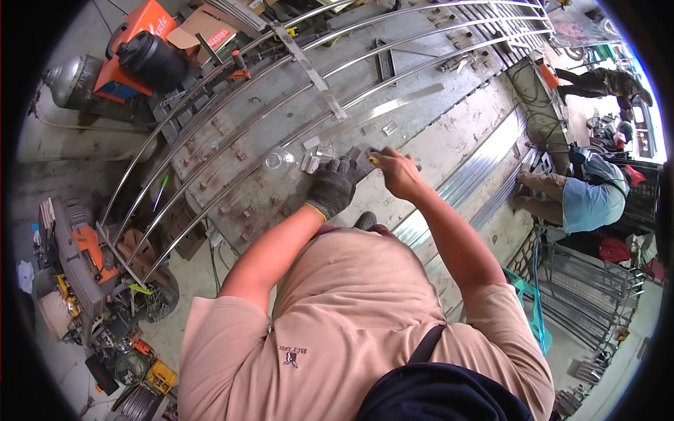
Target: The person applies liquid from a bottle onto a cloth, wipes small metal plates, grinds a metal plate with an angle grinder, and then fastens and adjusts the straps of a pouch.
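My left hand (333,186), in a dark grey knitted glove, is closed on a small metal piece (359,156) at the worktable's near edge. My right hand (400,174) is bare and closed around a tool with a yellow part (374,161), which meets the metal piece. Just left of the glove lie small metal brackets (314,160) and a clear glass jar (281,161). Two small flat pieces (390,128) rest on the table beyond my hands.
Long curved metal rails (295,84) arch over the metal worktable (235,154). Metal strips (477,161) lie on the right. A black container (151,57) and orange box (144,24) stand upper left. A person in blue (597,193) bends at the right; another person (607,83) stands farther off.
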The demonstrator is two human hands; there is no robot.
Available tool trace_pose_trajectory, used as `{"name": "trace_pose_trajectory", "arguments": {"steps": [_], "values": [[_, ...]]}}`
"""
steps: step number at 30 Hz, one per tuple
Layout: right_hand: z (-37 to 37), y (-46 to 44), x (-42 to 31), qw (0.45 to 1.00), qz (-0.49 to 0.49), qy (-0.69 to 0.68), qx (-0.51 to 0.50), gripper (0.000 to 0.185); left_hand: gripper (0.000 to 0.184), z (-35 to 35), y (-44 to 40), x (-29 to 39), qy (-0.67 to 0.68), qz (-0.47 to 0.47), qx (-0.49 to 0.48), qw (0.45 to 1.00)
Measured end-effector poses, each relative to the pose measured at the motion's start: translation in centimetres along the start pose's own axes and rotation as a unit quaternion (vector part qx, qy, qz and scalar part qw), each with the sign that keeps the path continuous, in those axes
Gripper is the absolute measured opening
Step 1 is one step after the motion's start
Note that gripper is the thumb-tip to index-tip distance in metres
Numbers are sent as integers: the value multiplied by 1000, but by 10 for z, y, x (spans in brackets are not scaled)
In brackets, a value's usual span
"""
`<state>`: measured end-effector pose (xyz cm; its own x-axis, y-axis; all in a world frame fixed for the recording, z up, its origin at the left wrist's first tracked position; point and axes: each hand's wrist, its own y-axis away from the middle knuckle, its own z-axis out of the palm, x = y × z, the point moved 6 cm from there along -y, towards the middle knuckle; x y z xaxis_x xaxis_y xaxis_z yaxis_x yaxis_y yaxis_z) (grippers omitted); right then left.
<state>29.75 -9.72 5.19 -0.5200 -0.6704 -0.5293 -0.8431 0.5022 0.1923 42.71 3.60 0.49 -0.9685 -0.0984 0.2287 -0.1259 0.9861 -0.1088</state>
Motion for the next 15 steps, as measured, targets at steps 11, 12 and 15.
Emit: {"name": "trace_pose_trajectory", "arguments": {"steps": [11,12,15], "values": [[2,57,23,998,64,19,20,57,31,-10,-68,-15,-52,67,-110,990],[5,57,21,998,61,21,25,57,30,-5,-69,-14,-71,70,-142,985],[14,54,13,997,34,45,43,58,30,-11,-57,-13,27,31,-45,998]]}}
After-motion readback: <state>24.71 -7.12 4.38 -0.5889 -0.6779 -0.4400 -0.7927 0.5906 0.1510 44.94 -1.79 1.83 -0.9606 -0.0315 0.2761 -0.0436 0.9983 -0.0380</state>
